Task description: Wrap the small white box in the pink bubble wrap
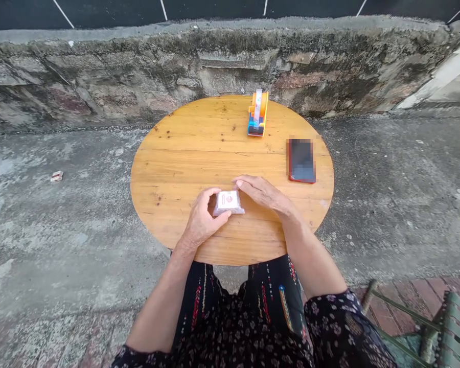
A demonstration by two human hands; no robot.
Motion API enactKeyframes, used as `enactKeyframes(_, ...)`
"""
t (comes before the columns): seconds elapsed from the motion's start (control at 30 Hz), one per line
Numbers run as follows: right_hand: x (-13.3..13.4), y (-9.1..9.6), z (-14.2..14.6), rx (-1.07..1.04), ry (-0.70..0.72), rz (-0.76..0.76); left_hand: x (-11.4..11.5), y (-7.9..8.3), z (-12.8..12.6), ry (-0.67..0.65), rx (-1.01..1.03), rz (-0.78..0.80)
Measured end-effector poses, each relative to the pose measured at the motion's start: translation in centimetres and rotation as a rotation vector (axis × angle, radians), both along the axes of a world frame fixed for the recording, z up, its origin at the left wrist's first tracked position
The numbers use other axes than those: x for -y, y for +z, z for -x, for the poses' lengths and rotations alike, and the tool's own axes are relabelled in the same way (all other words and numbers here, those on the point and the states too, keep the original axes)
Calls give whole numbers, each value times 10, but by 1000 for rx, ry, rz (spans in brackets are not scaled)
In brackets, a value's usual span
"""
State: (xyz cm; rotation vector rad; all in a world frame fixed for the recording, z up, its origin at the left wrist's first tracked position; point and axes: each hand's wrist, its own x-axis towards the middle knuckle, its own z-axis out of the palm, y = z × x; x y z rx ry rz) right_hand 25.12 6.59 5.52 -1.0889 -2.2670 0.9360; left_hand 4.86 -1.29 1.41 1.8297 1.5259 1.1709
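Observation:
A small clear plastic packet with a white and red label [229, 201] lies on the round wooden table [184, 153], near its front edge. My left hand [202, 221] curls round the packet's left side, thumb and fingers pinching it. My right hand [261, 193] rests on the table at the packet's right side, fingers together and touching its upper right corner.
An orange and blue box [257, 113] stands at the table's far edge. A dark phone in a red case [301, 160] lies to the right. A rough stone wall [230, 66] runs behind, concrete ground around. A green metal chair [425, 327] is at lower right.

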Motion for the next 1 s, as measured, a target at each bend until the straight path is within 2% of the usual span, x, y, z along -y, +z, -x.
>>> enactKeyframes(0.2, -1, -2, -6, -49, 137, 78, -1, -3, 0, 8, 54, -25)
enactKeyframes(0.33, -1, -7, -5, 1, 208, -2, -2, -5, -1, 35, 81, -39)
enactKeyframes(0.47, 1, -10, 2, 45, 175, -131, -3, -3, -1, 29, 82, -35)
enactKeyframes(0.63, 4, -7, 7, 75, 138, -180, -1, 1, 1, 3, 56, -6)
enactKeyframes(0.77, 1, -5, 2, 99, 139, -139, -1, 4, 5, -55, 81, -10)
enactKeyframes(0.87, 1, -7, -8, 35, 159, -63, -3, 2, 12, -122, 211, 8)
enactKeyframes(0.93, 4, -8, -14, -20, 140, -9, -3, -2, 20, -119, 347, 26)
enactKeyframes(1.0, 11, -11, -19, -46, 111, 23, 0, -6, 29, -59, 434, 42)
